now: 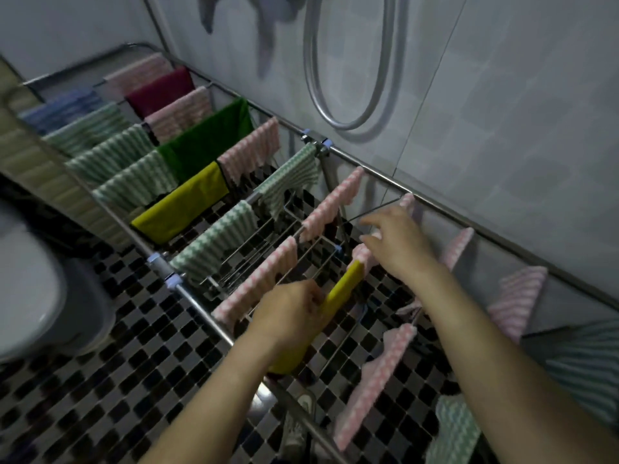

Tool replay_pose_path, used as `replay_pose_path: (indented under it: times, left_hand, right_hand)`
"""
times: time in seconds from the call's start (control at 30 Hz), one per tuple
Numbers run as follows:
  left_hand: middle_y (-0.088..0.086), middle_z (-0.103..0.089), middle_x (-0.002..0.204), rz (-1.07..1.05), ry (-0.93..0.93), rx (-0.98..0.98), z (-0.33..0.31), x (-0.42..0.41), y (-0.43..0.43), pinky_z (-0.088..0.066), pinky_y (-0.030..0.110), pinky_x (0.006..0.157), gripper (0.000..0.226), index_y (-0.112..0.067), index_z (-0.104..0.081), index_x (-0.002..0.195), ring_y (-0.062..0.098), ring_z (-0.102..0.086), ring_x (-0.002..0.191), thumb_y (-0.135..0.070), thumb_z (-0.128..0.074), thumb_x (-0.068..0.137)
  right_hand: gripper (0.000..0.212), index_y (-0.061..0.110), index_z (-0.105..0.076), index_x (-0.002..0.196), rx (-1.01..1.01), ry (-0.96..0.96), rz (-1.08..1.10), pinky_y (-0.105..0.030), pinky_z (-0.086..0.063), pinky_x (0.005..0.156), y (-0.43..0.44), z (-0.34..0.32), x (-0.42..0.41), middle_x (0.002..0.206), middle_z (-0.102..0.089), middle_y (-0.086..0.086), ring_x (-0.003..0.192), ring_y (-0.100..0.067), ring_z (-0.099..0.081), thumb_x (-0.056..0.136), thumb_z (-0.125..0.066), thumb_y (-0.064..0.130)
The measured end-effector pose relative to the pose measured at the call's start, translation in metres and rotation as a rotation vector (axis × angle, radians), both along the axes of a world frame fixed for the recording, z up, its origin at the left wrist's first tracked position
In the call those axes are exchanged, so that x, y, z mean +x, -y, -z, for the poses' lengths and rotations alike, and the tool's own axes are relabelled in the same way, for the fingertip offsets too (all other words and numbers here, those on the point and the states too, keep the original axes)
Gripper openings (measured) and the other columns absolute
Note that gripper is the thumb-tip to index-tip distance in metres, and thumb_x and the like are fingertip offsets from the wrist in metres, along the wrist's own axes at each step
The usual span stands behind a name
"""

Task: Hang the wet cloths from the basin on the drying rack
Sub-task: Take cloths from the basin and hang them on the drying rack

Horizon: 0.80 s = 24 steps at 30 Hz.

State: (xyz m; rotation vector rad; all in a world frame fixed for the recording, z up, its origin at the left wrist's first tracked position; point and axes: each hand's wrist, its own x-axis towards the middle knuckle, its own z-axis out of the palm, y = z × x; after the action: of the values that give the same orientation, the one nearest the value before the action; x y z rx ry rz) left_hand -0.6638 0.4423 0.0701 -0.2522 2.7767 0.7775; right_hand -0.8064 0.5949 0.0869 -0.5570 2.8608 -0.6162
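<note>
A yellow cloth (346,284) is seen draped over a rail of the drying rack (197,303) at the centre of the frame, its near end gripped by the curled fingers of the left hand (289,313). Just to the upper right, the right hand (398,242) is held with fingers spread, grasping nothing, over a pink cloth (363,257); other cloths (207,139) are hung toward the upper left.
</note>
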Motion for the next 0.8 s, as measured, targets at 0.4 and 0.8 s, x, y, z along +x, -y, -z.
replay_pose_path:
  times: [0.4, 0.8]
  left_hand:
    - [-0.004, -0.070, 0.096, -0.010, 0.009, -0.168, 0.007, 0.073, 0.009, -0.054, 0.031, 0.076, 0.027, -0.024, -0.068, 0.110, 0.015, -0.065, 0.085, -0.023, -0.068, 0.083]
    - [-0.008, -0.071, 0.094, -0.495, -0.255, 0.208, -0.013, 0.131, 0.046, -0.055, 0.023, 0.077, 0.018, -0.021, -0.072, 0.107, 0.002, -0.065, 0.082, -0.020, -0.059, 0.094]
  right_hand:
    - [0.025, 0.007, -0.073, 0.088, 0.194, -0.022, -0.141, -0.030, -0.045, 0.068, 0.011, 0.018, 0.027, 0.090, -0.067, -0.013, 0.083, -0.031, -0.063, 0.094, -0.056, 0.024]
    - [0.024, 0.018, -0.069, 0.111, 0.001, -0.031, -0.356, -0.030, -0.045, 0.069, 0.078, -0.031, 0.091, 0.102, -0.071, -0.005, 0.091, -0.022, -0.063, 0.095, -0.052, 0.025]
